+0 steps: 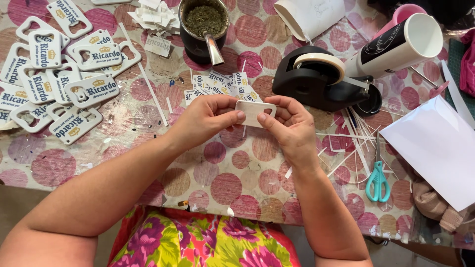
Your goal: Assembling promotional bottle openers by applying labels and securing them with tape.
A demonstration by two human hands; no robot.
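Both my hands hold one small white bottle-opener-shaped tag (pixel 255 112) above the table's middle. My left hand (pixel 203 118) pinches its left end with thumb and fingers. My right hand (pixel 292 127) grips its right end, thumb on the front face. The tag's plain back faces me. Just beyond the hands lie several small printed paper labels (pixel 217 84). A heap of finished white tags with blue lettering (pixel 59 74) covers the table's left part.
A black tape dispenser (pixel 311 76) stands right of the hands, a white tube (pixel 401 47) behind it. A dark cup of dried herb with a metal straw (pixel 203 27) is at the top. Teal scissors (pixel 378 180), paper strips and a white sheet (pixel 435 146) lie right.
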